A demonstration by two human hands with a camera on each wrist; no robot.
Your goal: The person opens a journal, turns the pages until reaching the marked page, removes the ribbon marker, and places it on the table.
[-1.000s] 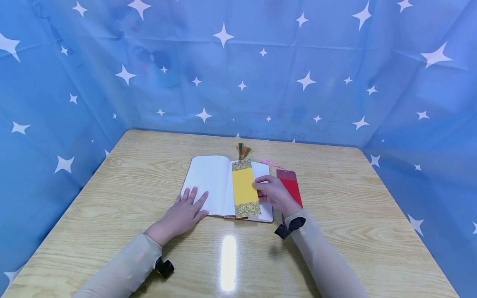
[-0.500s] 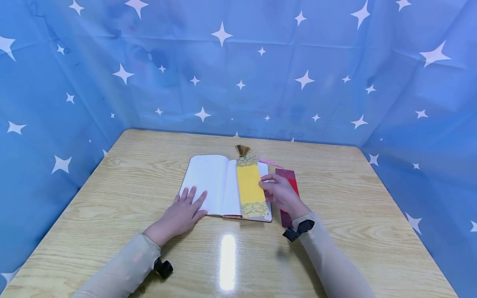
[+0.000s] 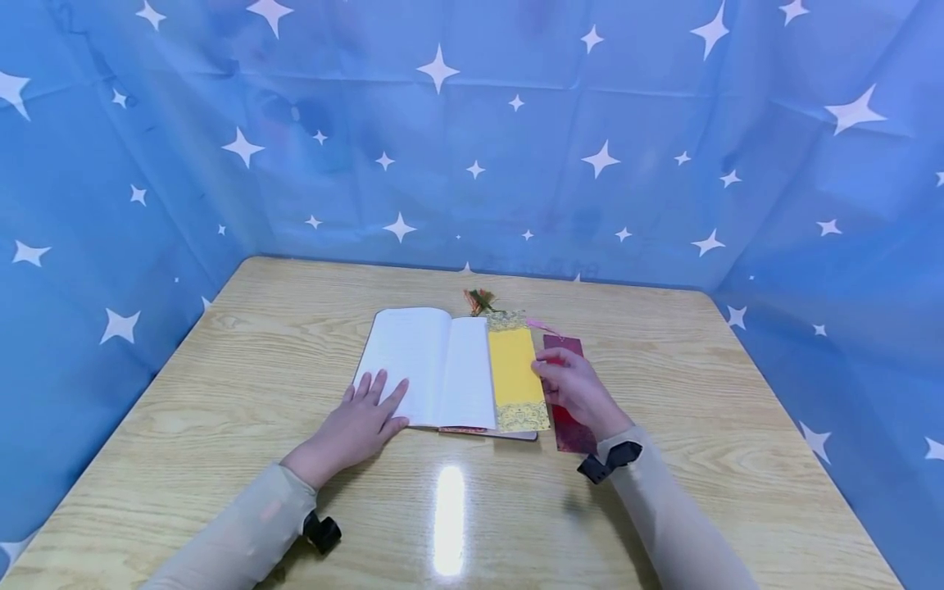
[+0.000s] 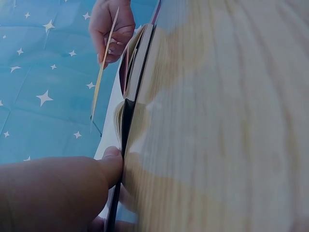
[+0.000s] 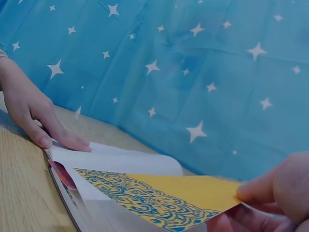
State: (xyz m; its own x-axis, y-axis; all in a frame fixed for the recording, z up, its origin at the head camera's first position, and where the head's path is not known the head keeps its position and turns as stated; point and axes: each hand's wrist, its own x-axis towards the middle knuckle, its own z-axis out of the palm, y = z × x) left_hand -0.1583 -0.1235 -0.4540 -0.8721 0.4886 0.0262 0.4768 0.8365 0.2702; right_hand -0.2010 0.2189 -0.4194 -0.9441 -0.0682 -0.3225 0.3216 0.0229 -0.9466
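My right hand (image 3: 578, 393) pinches the right edge of a yellow bookmark (image 3: 515, 369) with patterned ends and a green-and-orange tassel (image 3: 479, 301). In the left wrist view the bookmark (image 4: 100, 79) is raised above the pages. Beneath it an open notebook (image 3: 413, 352) with blank-looking white pages lies on the table. My left hand (image 3: 354, 430) rests with fingers spread on the lower corner of its left page. A dark-red bookmark (image 3: 571, 430) with a pink tassel lies to the right, partly hidden by my right hand. Something red and patterned (image 5: 63, 175) shows between the notebook's pages.
A wooden table (image 3: 243, 369) carries everything, with a bright light reflection (image 3: 449, 520) near its front. Behind and at both sides hangs a blue curtain (image 3: 332, 98) with white stars.
My right hand has moved to the right with the yellow bookmark, from beside the notebook's fold to over its right edge. The left hand has stayed in place.
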